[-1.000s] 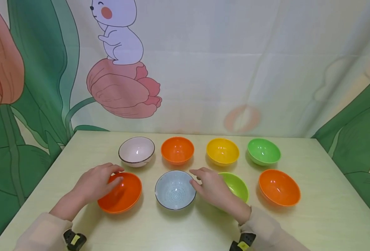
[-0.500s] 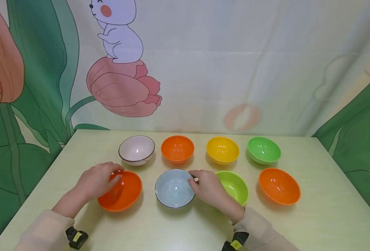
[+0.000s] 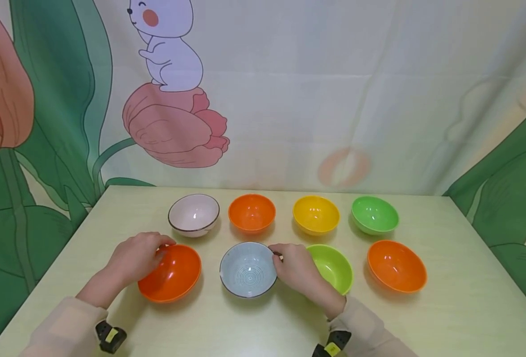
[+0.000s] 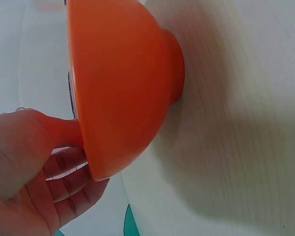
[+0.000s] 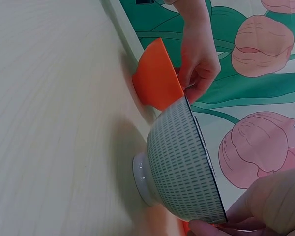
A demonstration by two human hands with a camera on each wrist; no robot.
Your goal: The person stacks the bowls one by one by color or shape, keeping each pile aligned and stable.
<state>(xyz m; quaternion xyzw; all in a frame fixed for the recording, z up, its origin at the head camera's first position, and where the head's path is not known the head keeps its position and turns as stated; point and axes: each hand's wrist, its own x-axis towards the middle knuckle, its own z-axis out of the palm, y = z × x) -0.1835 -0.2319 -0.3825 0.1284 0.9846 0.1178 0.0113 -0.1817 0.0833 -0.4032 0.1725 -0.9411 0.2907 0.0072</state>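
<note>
In the head view my left hand (image 3: pixel 139 260) pinches the left rim of a deep orange bowl (image 3: pixel 180 275). The left wrist view shows the thumb over the rim of this orange bowl (image 4: pixel 118 88) and the fingers along its outside. My right hand (image 3: pixel 299 267) pinches the right rim of a grey-blue bowl (image 3: pixel 248 272) with rings inside and a dark edge. From the right wrist, this bowl (image 5: pixel 182 162) has a dashed green pattern outside and a pale foot. Both bowls are upright. A lime green bowl (image 3: pixel 334 267) is partly hidden behind my right hand and forearm.
Across the back of the light wooden table (image 3: pixel 254 332) stand a white dark-rimmed bowl (image 3: pixel 194 214), an orange bowl (image 3: pixel 252 213), a yellow bowl (image 3: pixel 316 215) and a green bowl (image 3: pixel 375 215). Another orange bowl (image 3: pixel 396 267) is at the front right. A printed curtain (image 3: pixel 280 99) hangs behind.
My right hand has moved slightly left and closed onto the grey-blue bowl's rim. My left thumb has come in against the orange bowl's rim. The bowls have stayed in place.
</note>
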